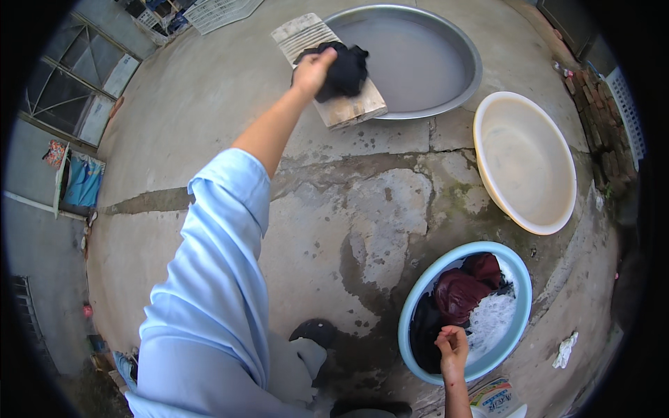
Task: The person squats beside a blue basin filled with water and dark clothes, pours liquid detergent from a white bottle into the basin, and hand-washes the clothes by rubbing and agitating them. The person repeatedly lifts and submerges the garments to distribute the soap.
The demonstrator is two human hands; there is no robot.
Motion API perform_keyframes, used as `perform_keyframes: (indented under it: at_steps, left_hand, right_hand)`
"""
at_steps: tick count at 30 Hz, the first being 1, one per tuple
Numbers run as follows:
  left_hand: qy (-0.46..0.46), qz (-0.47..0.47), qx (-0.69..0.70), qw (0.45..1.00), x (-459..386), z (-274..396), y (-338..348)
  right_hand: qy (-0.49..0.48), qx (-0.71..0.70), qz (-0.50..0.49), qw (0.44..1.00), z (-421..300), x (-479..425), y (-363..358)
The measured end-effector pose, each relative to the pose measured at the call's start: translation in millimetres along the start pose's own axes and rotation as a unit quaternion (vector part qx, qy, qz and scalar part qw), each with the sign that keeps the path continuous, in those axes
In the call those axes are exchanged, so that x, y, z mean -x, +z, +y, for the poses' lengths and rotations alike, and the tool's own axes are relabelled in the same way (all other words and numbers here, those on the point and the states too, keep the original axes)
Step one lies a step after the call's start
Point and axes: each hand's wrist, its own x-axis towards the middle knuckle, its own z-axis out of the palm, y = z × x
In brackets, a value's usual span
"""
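My left hand [312,74] grips a bunched black cloth [342,73] on a wooden washboard [355,108], which leans on the left rim of a large oval metal basin [473,62] of cloudy water. Lower right, my right hand [453,345] is over the near part of a light blue plastic basin [405,326], its fingers curled close together; whether they pinch anything is unclear. In this basin lie a wet maroon cloth [459,295], a dark cloth [426,334] and white suds [491,318].
A cream plastic basin [528,162] stands between the other two. A detergent container [496,399] is below the blue basin, and a crumpled white piece [565,350] lies to its right. Stacked bricks [601,130] line the right side. The concrete floor [387,209] is cracked and wet in patches.
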Motion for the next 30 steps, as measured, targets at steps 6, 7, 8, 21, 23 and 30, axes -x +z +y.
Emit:
perform_keyframes:
  at_steps: [6,7,8,21,23,30]
  left_hand:
    - [0.067,0.107,-0.319,0.939,58,-15,8]
    - [0.057,0.112,-0.310,0.943,60,-11,4]
    - [0.018,0.093,-0.320,0.943,59,-1,1]
    - [0.564,-0.275,-0.104,0.772,273,89,84]
    - [0.554,-0.437,-0.124,0.698,335,83,119]
    - [0.613,-0.396,-0.280,0.624,439,47,253]
  right_hand:
    - [0.000,0.025,-0.005,1.000,-8,3,12]
    - [-0.008,0.030,-0.007,0.999,-7,4,12]
    - [-0.019,0.035,-0.007,0.999,-6,4,11]
    - [-0.163,0.324,0.208,0.908,-15,-17,-59]
    - [-0.174,0.407,0.240,0.864,7,-32,-69]
    - [0.001,0.475,0.248,0.844,67,-63,-56]
